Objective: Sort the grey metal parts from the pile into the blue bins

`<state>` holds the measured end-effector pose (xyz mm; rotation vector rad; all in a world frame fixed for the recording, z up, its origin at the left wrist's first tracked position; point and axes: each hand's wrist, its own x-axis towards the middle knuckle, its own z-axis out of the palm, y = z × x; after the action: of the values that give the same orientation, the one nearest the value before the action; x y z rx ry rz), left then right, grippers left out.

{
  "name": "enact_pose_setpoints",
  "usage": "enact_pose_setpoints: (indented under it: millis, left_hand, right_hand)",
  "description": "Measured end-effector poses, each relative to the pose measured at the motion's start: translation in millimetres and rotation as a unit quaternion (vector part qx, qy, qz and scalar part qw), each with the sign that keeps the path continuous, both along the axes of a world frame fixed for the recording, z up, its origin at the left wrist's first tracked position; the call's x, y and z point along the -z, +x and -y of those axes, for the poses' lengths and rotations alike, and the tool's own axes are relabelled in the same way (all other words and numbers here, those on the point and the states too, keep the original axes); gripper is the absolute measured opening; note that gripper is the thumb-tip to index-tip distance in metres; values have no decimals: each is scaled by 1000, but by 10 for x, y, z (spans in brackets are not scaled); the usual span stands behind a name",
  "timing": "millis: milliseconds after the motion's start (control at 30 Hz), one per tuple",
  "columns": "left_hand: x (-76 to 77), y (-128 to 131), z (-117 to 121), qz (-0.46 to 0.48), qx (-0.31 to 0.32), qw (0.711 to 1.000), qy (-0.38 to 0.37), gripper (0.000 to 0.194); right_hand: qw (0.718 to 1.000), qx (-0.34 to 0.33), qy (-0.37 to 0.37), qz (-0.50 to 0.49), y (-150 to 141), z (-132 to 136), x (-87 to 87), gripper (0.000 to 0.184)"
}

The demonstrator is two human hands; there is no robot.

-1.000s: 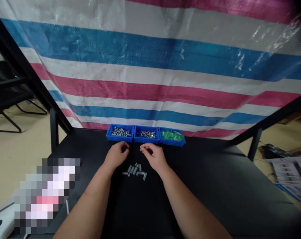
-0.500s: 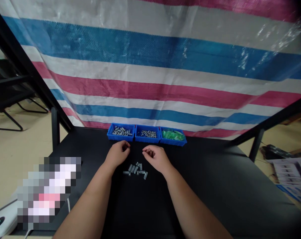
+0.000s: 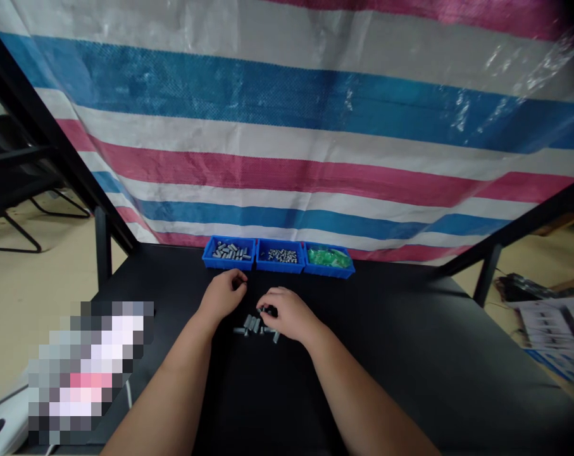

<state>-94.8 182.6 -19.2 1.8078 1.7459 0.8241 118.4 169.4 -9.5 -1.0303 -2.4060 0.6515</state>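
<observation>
Over the metal parts [image 3: 252,323], right fingers [image 3: 270,296] curl nearly together, left fingers [image 3: 236,276] likewise nearby, both holds unclear.

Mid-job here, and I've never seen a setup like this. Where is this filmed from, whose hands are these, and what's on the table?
There is no machine: the left hand and right hand are a person's own, bare. The camera is worn on their head, looking forward and down. On the black table stand three blue bins in a row: the left bin has grey metal cylinders, the middle bin smaller metal pieces, the right bin something green. Nearer lies a loose pile of metal parts. The right hand's fingers are at that pile; the left hand is curled beside it. Whether either holds a part, I can't tell.
</observation>
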Motion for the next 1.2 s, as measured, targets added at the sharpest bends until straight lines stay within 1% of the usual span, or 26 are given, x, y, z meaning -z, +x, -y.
enact_pose_setpoints:
  millis: [133, 200, 233, 267, 300, 333, 400, 433, 467, 500, 567, 633, 700, 767, 800, 833, 900, 933, 1000, 1133, 1200]
  left_hand:
    - [-2, -2, 0, 0, 5, 1000, 5, 17]
    - [-6, -5, 0, -2, 8, 1000, 7, 16]
    - [-8, -6, -1, -2, 8, 1000, 6, 16]
    - [-10, -7, -2, -2, 7, 1000, 4, 16]
    - [-12, -7, -3, -2, 6, 1000, 2, 16]
    - [-13, -6, -3, -2, 5, 1000, 0, 16]
    - [-15, -4, -4, -5, 3, 1000, -3, 16]
    - [-14, -2, -5, -6, 2, 1000, -3, 16]
    - [-13, 0, -5, -7, 1, 1000, -3, 16]
    - [-12, 1, -6, -8, 1, 1000, -3, 16]
    - [-9, 2, -6, -10, 2, 1000, -5, 17]
    - [-7, 2, -6, -12, 6, 1000, -8, 17]
    - [-7, 2, -4, -9, 7, 1000, -9, 17]
    - [-7, 2, -2, -6, 6, 1000, -9, 17]
    - [-7, 2, -1, -5, 5, 1000, -9, 17]
    - [-7, 2, 0, -6, 5, 1000, -9, 17]
    - [-8, 2, 2, -7, 5, 1000, -9, 17]
    - [-9, 2, 3, -7, 6, 1000, -7, 17]
    - [-11, 3, 5, -5, 8, 1000, -4, 17]
    - [-14, 6, 6, -5, 6, 1000, -3, 16]
    - [-13, 7, 3, -7, 5, 1000, -5, 16]
  right_hand:
    - [998, 25, -22, -44, 48, -24, -2, 18]
    - [995, 44, -10, -86, 65, -61, -4, 16]
    - [990, 65, 5, -121, 68, -89, -4, 12]
    - [982, 94, 24, -165, 68, -124, -1, 8]
    - [967, 131, 41, -214, 65, -165, 6, 4]
    - [948, 171, 54, -263, 62, -208, 19, 3]
    - [912, 234, 56, -333, 62, -288, 65, 12]
    - [901, 252, 48, -351, 69, -318, 98, 16]
    - [896, 257, 38, -359, 80, -339, 135, 19]
    - [898, 252, 29, -360, 97, -350, 172, 20]
    - [910, 225, 24, -348, 140, -347, 237, 14]
    - [922, 210, 37, -323, 187, -328, 269, 6]
    - [932, 220, 53, -283, 226, -305, 259, 3]
    - [945, 224, 58, -232, 248, -273, 214, 4]
    - [955, 211, 53, -203, 252, -250, 183, 7]
    - [967, 183, 42, -171, 250, -222, 152, 11]
    - [988, 109, 11, -109, 225, -155, 96, 19]
    - [994, 77, -3, -83, 203, -121, 77, 21]
    - [998, 52, -13, -45, 141, -68, 56, 22]
    - [997, 72, 15, 5, 15, -45, 58, 15]
    - [996, 84, 31, 20, -15, -54, 53, 16]
